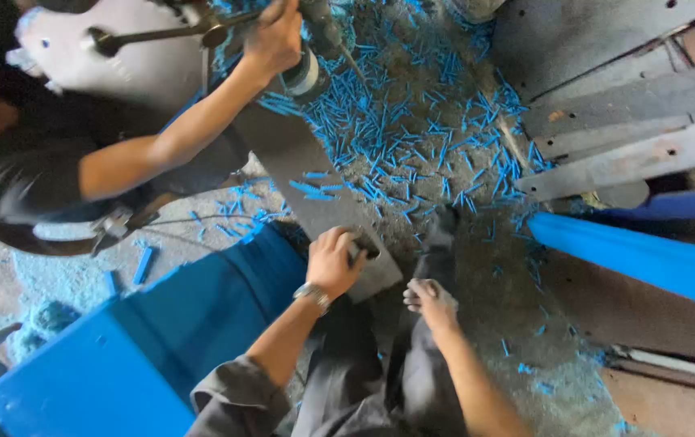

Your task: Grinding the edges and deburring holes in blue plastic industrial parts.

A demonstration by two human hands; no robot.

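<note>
Grey metal is what we are gripping: a long flat strip lying on the floor, its long axis running from about eleven o'clock, up by the co-worker, down to five o'clock, where its near end is stopping under our left hand. We are curling that hand's fingers over the strip's near end, pinching its edge, with a wristwatch showing just below. Our right hand is resting at about four o'clock from the left one, just beside the strip's end but apart from it, fingers loosely folded on our dark trouser knee; so the left hand is the nearer one.

At the far end, a co-worker's hand is bearing down on a power tool touching the strip. Blue shavings are littering the floor around it. A blue panel is lying at eight o'clock, a blue bar at three, grey strips at one.

We cannot make out the tool's tip, nor what lies beneath our left palm.
</note>
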